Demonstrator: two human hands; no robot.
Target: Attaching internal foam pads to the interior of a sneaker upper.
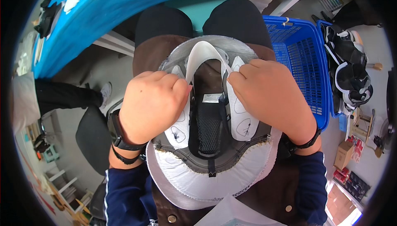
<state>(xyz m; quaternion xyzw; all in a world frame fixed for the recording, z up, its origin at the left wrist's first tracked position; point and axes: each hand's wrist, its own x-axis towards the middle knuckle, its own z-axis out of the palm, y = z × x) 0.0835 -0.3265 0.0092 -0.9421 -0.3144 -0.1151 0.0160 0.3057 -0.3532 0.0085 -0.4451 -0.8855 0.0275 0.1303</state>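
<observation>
An unfinished shoe upper (244,186), seemingly turned inside out, rests on my lap. It has a wide white padded edge near me, grey lining, black mesh (209,131) in the middle and a small white label. Two long white side pieces (245,122) carry drawn outlines and dark thread marks. At the far end a white band (204,51) arches up. My left hand (155,102) is closed at the band's left end, my right hand (271,95) at its right end. Both sets of fingertips are partly hidden under the knuckles.
To my right stands a blue plastic basket (300,56); beside it are several black-and-white shoe uppers (351,70). A blue-covered table edge (124,8) curves across the far left. A black chair (93,137) and another person's leg (68,95) are on the left. A cardboard box (343,155) sits at lower right.
</observation>
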